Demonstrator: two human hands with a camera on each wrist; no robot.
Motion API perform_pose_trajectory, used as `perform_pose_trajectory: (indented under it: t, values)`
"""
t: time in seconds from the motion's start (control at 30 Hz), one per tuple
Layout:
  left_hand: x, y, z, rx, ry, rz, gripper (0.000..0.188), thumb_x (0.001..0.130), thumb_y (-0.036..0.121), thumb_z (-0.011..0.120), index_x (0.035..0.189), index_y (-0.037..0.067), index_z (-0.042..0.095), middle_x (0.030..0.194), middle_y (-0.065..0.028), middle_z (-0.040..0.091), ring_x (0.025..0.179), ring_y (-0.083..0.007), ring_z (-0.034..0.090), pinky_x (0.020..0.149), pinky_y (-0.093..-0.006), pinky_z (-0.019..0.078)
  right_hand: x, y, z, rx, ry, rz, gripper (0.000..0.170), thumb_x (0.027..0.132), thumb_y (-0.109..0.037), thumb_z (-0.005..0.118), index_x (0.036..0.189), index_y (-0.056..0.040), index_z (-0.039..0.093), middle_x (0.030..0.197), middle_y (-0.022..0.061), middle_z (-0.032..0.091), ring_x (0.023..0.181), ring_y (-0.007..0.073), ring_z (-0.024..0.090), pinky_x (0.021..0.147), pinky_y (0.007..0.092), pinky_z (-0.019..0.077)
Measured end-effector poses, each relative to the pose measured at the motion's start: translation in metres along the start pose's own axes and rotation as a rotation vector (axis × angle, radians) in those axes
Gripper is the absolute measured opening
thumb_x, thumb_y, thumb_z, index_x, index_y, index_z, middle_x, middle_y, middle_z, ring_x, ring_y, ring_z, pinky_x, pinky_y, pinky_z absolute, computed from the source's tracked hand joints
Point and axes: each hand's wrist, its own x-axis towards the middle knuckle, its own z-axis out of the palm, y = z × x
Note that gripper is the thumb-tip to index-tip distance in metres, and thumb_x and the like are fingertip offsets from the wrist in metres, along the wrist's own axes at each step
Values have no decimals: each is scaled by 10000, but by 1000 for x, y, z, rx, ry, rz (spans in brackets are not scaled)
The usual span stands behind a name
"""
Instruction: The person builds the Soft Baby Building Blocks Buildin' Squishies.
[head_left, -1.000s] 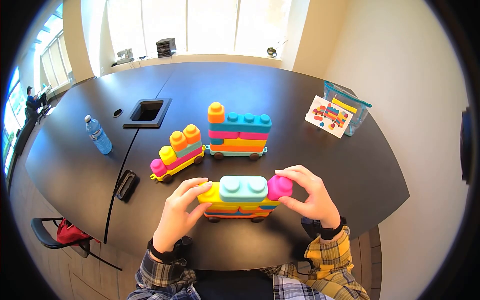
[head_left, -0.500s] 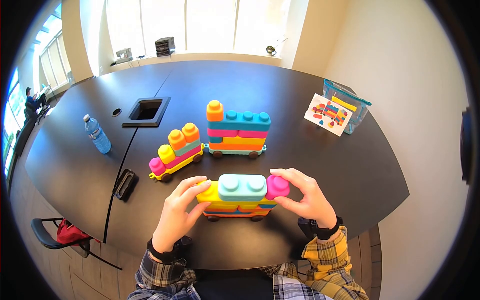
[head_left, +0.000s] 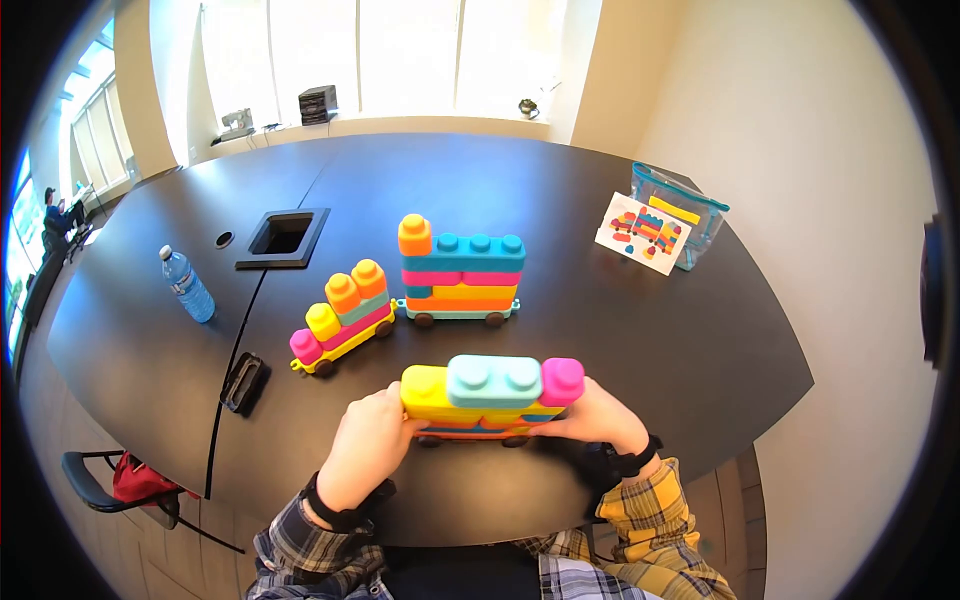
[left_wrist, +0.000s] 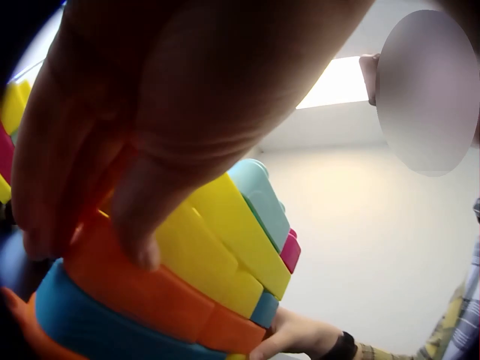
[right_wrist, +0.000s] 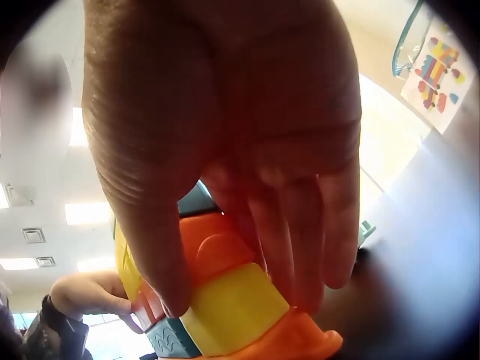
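A block train car [head_left: 470, 412] stands close in front of me, built of yellow, orange and blue layers with dark wheels under it. On its top sit a pale teal block [head_left: 495, 382] and, at the right end, a magenta block [head_left: 563, 381]. My left hand [head_left: 362, 448] grips the car's left end low down, its thumb [left_wrist: 142, 244] on the near side against the orange block. The right end is gripped by my right hand [head_left: 603, 418], thumb near and fingers [right_wrist: 304, 247] round the far side. In the head view the car hides most fingertips.
Farther back stand a tall block car [head_left: 463, 275] and, hooked to it, a stepped yellow car [head_left: 345, 320]. A water bottle [head_left: 187, 284] and a black case [head_left: 245, 384] lie left. At the back right, a picture card [head_left: 642, 233] leans on a clear bag [head_left: 705, 215].
Both hands have left the yellow and magenta top blocks and moved down to grip the car's lower ends. The view has tilted and shifted slightly; the other cars stay put.
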Motion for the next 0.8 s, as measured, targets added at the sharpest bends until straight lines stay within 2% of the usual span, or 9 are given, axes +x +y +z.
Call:
perform_pose_trajectory:
  t: [0.1, 0.17, 0.23, 0.33, 0.43, 0.5, 0.57, 0.6, 0.8]
  values:
    - [21, 17, 7, 16, -4, 80, 276, 906, 167, 760, 1049, -14, 610, 930, -233, 722, 914, -446, 703, 806, -515, 570, -11, 11, -12, 81, 164, -52, 598, 775, -162, 936, 1298, -29, 678, 1182, 131, 765, 1100, 290, 736, 1006, 392, 565]
    - [43, 21, 19, -14, -22, 103, 256, 919, 163, 743, 1053, -9, 609, 936, -237, 724, 934, -455, 699, 819, -524, 567, -23, 12, -25, 126, 213, 11, 621, 765, -145, 945, 1310, -20, 675, 1202, 115, 767, 1124, 251, 731, 1012, 397, 565]
    - [65, 24, 38, -178, -23, 164, 299, 935, 149, 728, 1155, -10, 603, 984, -249, 724, 963, -460, 695, 835, -526, 568, -33, 12, -36, 107, 249, 43, 638, 757, -119, 946, 1322, -14, 669, 1193, 105, 770, 1110, 216, 730, 993, 393, 576]
    - [90, 40, 66, -354, 39, 215, 329, 970, 110, 689, 1262, -15, 604, 1062, -246, 735, 1032, -439, 705, 877, -479, 569, -47, 26, -45, 177, 404, 253, 631, 740, -63, 937, 1310, -3, 673, 1137, 96, 772, 1048, 181, 734, 947, 365, 597]
    - [112, 48, 98, -407, 113, 240, 416, 978, 81, 665, 1369, -12, 556, 1109, -244, 728, 1058, -436, 702, 891, -474, 568, -52, 32, -53, 106, 497, 218, 615, 750, -58, 927, 1305, 10, 670, 1128, 90, 774, 1034, 173, 740, 921, 353, 603]
    - [125, 61, 104, -431, 72, 196, 431, 981, 55, 641, 1393, -20, 538, 1159, -247, 711, 1109, -434, 686, 939, -476, 555, -51, 29, -56, 87, 547, 172, 580, 769, -62, 911, 1291, 23, 673, 1102, 86, 780, 1000, 167, 751, 894, 345, 608]
    - [142, 62, 120, -489, 53, 235, 464, 974, 62, 627, 1407, -36, 494, 1276, -288, 638, 1215, -478, 609, 1015, -526, 518, -50, 29, -62, 27, 565, 283, 545, 782, -67, 899, 1274, 24, 684, 1072, 83, 784, 975, 173, 761, 888, 345, 608]
    - [148, 62, 126, -493, 39, 251, 494, 970, 47, 614, 1432, -52, 466, 1335, -294, 599, 1280, -468, 569, 1056, -512, 498, -50, 38, -63, 49, 573, 281, 480, 786, -55, 882, 1224, 32, 706, 1037, 99, 790, 957, 179, 768, 878, 344, 611]
    - [175, 53, 143, -517, 4, 208, 556, 954, 19, 616, 1475, -46, 433, 1369, -301, 574, 1317, -469, 544, 1107, -502, 469, -42, 51, -68, -29, 526, 489, 399, 771, -100, 873, 1119, 44, 741, 959, 140, 798, 885, 207, 779, 829, 345, 608]
